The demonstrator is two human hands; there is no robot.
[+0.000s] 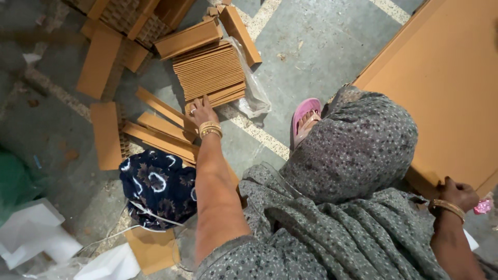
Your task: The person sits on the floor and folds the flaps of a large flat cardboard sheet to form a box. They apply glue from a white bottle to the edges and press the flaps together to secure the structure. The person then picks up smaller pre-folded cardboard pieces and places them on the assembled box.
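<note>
The stack of cardboard strips (210,72) is lying on the grey floor (311,46), its thin brown pieces packed edge-up and slightly fanned at the near end, with clear plastic wrap trailing beside it. The large cardboard sheet (446,88) is leaning tilted at the far right side, flat, plain and tan, its lower edge sitting low.

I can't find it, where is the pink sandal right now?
In the head view, the pink sandal sits on the grey floor near centre, between the plastic-wrapped cardboard stack and the large cardboard sheet.
</note>
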